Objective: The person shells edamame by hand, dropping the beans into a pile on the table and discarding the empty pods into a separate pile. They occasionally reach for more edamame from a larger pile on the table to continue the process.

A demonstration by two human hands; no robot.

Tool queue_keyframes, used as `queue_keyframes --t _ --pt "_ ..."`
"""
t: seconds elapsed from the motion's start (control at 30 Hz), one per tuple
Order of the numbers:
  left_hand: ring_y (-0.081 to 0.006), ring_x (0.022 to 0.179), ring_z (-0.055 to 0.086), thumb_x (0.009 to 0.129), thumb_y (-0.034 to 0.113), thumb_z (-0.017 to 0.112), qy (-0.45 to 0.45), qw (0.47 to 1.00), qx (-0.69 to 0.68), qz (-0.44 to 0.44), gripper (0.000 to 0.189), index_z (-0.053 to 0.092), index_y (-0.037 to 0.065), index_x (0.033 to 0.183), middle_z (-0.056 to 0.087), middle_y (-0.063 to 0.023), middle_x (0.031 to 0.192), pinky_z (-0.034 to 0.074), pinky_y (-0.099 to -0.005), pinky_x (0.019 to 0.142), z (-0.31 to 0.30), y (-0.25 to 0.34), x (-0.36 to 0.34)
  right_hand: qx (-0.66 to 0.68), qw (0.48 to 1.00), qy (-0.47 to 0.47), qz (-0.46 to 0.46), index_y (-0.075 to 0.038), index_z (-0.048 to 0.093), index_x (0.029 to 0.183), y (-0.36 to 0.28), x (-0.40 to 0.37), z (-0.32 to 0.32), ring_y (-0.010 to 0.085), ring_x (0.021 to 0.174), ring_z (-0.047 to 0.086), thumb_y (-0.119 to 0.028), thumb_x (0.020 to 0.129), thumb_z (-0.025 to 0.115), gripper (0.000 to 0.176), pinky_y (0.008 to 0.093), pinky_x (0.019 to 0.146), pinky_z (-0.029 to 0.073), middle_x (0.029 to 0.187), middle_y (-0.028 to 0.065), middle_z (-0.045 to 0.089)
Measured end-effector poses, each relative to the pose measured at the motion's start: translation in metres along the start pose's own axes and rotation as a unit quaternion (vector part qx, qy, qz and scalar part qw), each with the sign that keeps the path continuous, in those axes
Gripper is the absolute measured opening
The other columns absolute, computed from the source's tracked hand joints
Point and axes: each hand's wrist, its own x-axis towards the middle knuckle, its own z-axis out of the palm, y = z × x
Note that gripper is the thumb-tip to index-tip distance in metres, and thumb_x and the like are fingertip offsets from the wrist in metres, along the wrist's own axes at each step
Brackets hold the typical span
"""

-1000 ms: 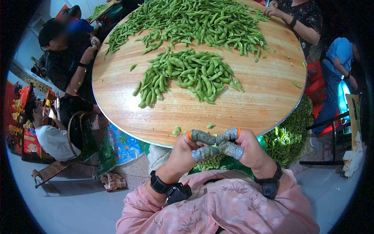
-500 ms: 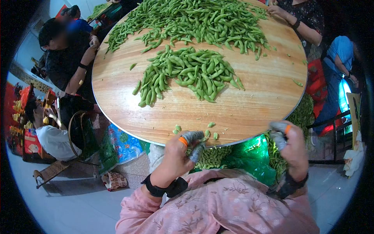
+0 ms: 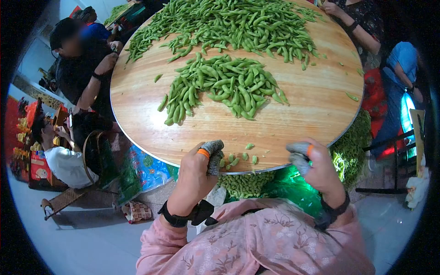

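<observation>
My left hand [image 3: 199, 167], with grey finger covers and an orange band, is closed at the near edge of the round wooden table [image 3: 151, 133]; what its fingers hold, if anything, is hidden. Beside it lie a few loose green beans [image 3: 233, 161]. My right hand [image 3: 311, 160], covered and banded alike, is to the right at the same edge, its fingers curled together, contents too small to name. A small pile of green pods [image 3: 215, 82] lies mid-table, with a larger heap [image 3: 229, 27] behind it.
Shelled beans [image 3: 245, 184] lie below the table edge, next to green plastic [image 3: 293, 188]. Empty-looking pods [image 3: 353, 146] are heaped at the right. People sit at the left, a person's arm [image 3: 348, 23] reaches the far right edge, and a chair [image 3: 87, 169] stands at the left.
My right hand has moved left, over the table's near edge. My left hand has shifted slightly left and turned more upright, its fingers now closed together.
</observation>
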Motion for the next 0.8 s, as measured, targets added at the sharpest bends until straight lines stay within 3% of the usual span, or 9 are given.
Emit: queue_keyframes --t 0.17,0.3,0.4,0.53,0.6,0.63,0.67,0.77,0.8 --pt "-0.0222 0.073 0.058 0.067 -0.006 0.054 0.007 0.999 -0.049 -0.012 0.027 0.055 0.000 0.093 0.058 -0.0121 0.080 0.045 -0.0272 0.066 0.006 -0.002 -0.020 -0.156 0.977 -0.094 -0.110 0.003 0.055 0.087 -0.007 0.035 0.039 0.0331 0.081 0.050 -0.005 0.070 0.050 0.019 0.0384 0.069 0.042 0.086 0.0161 0.050" --pt "-0.0286 0.076 0.057 0.063 -0.003 0.056 -0.079 0.986 -0.141 0.036 0.031 0.056 0.002 0.094 0.056 -0.0143 0.083 0.046 -0.0322 0.066 0.016 -0.011 -0.041 -0.102 0.963 -0.143 -0.205 0.004 0.055 0.082 -0.016 0.043 0.062 0.0319 0.081 0.049 -0.003 0.067 0.050 0.018 0.0380 0.070 0.041 0.084 0.0160 0.049" --pt "-0.0276 0.074 0.056 0.063 0.000 0.056 -0.047 0.972 -0.181 0.144 0.028 0.056 0.001 0.091 0.056 -0.0130 0.081 0.045 -0.0321 0.066 0.012 -0.010 -0.044 -0.124 0.926 -0.260 -0.243 0.004 0.055 0.076 -0.022 0.041 0.061 0.0315 0.080 0.049 -0.002 0.064 0.050 0.014 0.0376 0.070 0.041 0.083 0.0159 0.049" --pt "-0.0268 0.074 0.055 0.068 0.002 0.056 0.091 0.991 -0.099 -0.004 0.029 0.054 -0.001 0.096 0.055 -0.0153 0.082 0.045 -0.0310 0.067 0.002 -0.025 -0.036 -0.055 0.934 -0.270 -0.228 0.004 0.052 0.069 -0.024 0.044 0.066 0.0315 0.078 0.049 -0.001 0.061 0.050 0.009 0.0376 0.068 0.041 0.080 0.0159 0.048" --pt "-0.0265 0.074 0.055 0.070 0.001 0.054 0.131 0.984 -0.121 -0.026 0.031 0.051 -0.002 0.101 0.055 -0.0149 0.084 0.044 -0.0311 0.068 0.008 -0.032 -0.019 -0.075 0.958 -0.133 -0.241 0.003 0.050 0.065 -0.024 0.050 0.076 0.0320 0.077 0.048 -0.001 0.060 0.050 0.006 0.0374 0.067 0.041 0.078 0.0162 0.047" --pt "-0.0261 0.075 0.055 0.072 0.000 0.052 0.170 0.974 -0.142 -0.048 0.034 0.048 -0.002 0.105 0.054 -0.0145 0.086 0.044 -0.0312 0.068 0.013 -0.037 -0.013 -0.077 0.958 -0.130 -0.243 0.003 0.050 0.065 -0.023 0.052 0.080 0.0320 0.077 0.048 -0.001 0.060 0.050 0.006 0.0374 0.067 0.041 0.078 0.0162 0.047" --pt "-0.0252 0.079 0.054 0.075 -0.002 0.049 0.142 0.989 -0.051 0.004 0.038 0.041 -0.002 0.112 0.054 -0.0137 0.089 0.043 -0.0309 0.071 0.020 -0.048 -0.012 -0.093 0.953 -0.139 -0.251 0.003 0.051 0.067 -0.022 0.053 0.085 0.0320 0.078 0.048 -0.001 0.060 0.050 0.008 0.0376 0.067 0.040 0.078 0.0165 0.047" --pt "-0.0259 0.091 0.054 0.075 -0.002 0.048 0.066 0.961 -0.266 -0.044 0.042 0.038 -0.001 0.116 0.055 -0.0159 0.097 0.042 -0.0304 0.078 0.035 -0.023 -0.030 -0.103 0.939 -0.200 -0.259 0.003 0.053 0.071 -0.024 0.046 0.078 0.0315 0.079 0.048 -0.001 0.060 0.050 0.012 0.0376 0.068 0.040 0.079 0.0163 0.046" --pt "-0.0260 0.095 0.054 0.075 -0.003 0.047 0.026 0.972 -0.235 -0.007 0.043 0.036 -0.001 0.117 0.056 -0.0162 0.099 0.040 -0.0311 0.081 0.031 -0.016 -0.036 -0.097 0.927 -0.253 -0.260 0.003 0.054 0.074 -0.025 0.041 0.070 0.0311 0.080 0.047 -0.002 0.060 0.049 0.016 0.0375 0.068 0.040 0.079 0.0159 0.046"
